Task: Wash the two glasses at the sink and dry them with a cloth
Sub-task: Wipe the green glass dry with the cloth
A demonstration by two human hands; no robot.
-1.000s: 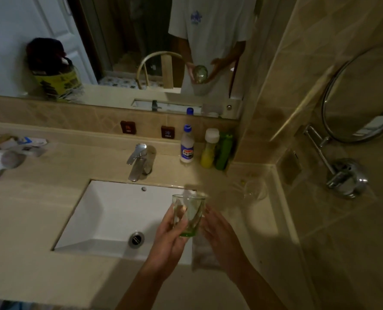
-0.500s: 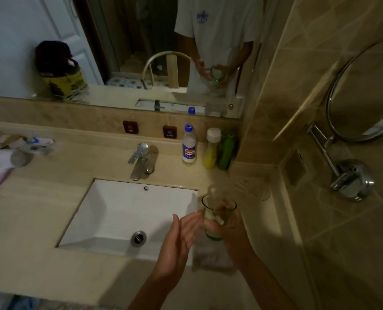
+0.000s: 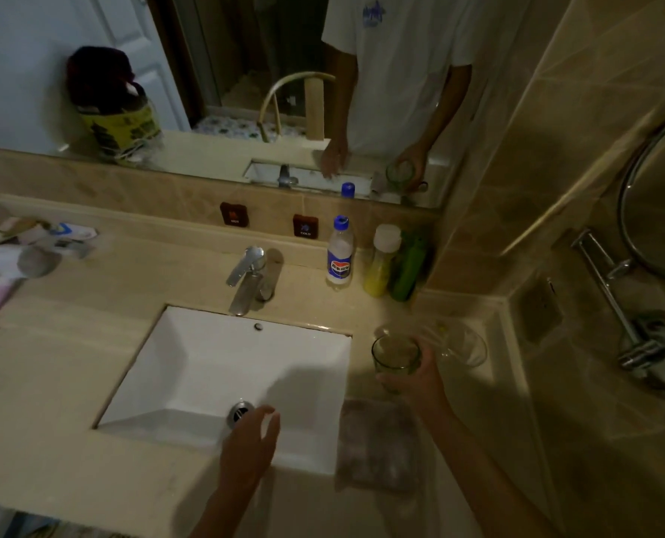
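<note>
The green-tinted glass (image 3: 396, 353) stands upright in the right hand (image 3: 420, 378), whose fingers curl round its lower wall, holding it over the countertop (image 3: 70, 382) just right of the sink (image 3: 206, 366). Just beyond that hand, a second, clear glass (image 3: 461, 345) sits on the counter, close to the held one; whether they touch cannot be told. Directly below the right wrist lies the grey cloth (image 3: 377, 444), flat on the counter by the sink's right edge. The left hand (image 3: 251, 448) hangs over the near rim of the basin, fingers loosely spread and holding nothing, near the drain (image 3: 240, 412). Farther from both hands, the tap (image 3: 247, 277) stands behind the basin, apparently with no water running, and three bottles (image 3: 377, 262) stand ahead of the right hand. The glass seems to be either set down or about to be washed or dried; I cannot say which. To do it well, keep it level, bring it down clear of the clear glass so the two do not knock, and let the free hand take the cloth or the tap lever.
</note>
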